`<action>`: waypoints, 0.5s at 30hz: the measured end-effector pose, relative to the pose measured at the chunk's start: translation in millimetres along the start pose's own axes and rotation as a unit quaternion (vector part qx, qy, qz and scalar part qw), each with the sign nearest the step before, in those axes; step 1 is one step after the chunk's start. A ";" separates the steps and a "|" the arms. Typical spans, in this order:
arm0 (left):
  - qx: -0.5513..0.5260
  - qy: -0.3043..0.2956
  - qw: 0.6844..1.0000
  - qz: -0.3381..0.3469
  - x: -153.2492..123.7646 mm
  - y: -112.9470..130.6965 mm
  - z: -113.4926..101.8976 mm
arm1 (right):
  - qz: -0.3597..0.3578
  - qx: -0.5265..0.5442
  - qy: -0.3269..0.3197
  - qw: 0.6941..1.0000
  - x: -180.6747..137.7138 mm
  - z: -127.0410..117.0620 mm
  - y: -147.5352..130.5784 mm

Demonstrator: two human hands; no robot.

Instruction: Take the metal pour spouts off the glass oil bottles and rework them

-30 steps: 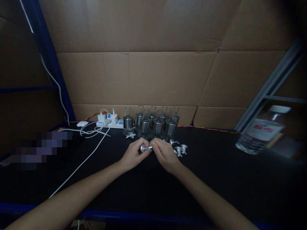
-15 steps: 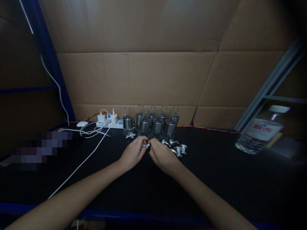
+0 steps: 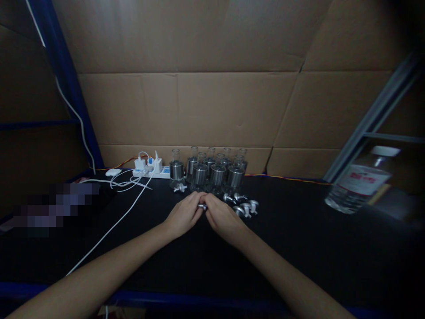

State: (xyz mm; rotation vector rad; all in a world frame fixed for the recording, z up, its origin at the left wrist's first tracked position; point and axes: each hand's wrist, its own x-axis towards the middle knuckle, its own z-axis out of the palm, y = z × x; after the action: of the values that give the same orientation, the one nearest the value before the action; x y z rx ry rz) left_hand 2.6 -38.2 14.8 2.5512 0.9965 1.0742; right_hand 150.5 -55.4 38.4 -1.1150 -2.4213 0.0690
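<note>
My left hand (image 3: 185, 215) and my right hand (image 3: 223, 218) meet over the middle of the black table, fingers bent and closed. Between their fingertips they hold a small silver bottle spout (image 3: 202, 206), most of it hidden by the fingers. Just right of my right hand lie several more silver spouts (image 3: 245, 208) with dark parts. Another silver spout (image 3: 180, 188) lies behind my left hand. Beyond both hands stands a group of glass bottles (image 3: 217, 175) with metal sleeves and open necks, upright and close together.
A white power strip (image 3: 156, 173) with chargers and loose white cables (image 3: 128, 212) is at the back left. To the right stands a large clear water bottle (image 3: 360, 184) with a white cap. Cardboard sheets (image 3: 186, 106) form the back wall. A blue rail (image 3: 166, 297) edges the table's front.
My hands have drawn slightly closer together and lower, and the spout between them has turned a little and is more covered. The bottles and loose spouts stay put.
</note>
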 end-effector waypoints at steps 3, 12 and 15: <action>0.003 0.007 1.000 -0.008 0.3 0.9 -0.5 | 0.011 0.006 -0.002 1.000 0.3 0.2 -1.1; -0.020 0.019 1.000 -0.003 0.6 1.2 -0.7 | 0.018 0.003 -0.021 1.000 1.2 -0.9 -1.3; -0.037 0.021 0.999 0.001 0.8 0.5 -0.6 | 0.019 -0.004 -0.021 1.000 1.0 -0.7 -1.1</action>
State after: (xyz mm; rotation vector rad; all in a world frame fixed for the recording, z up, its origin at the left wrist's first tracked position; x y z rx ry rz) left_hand 2.8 -38.0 15.9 2.4808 0.9466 1.1473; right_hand 149.5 -55.5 39.7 -1.1749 -2.4399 0.0959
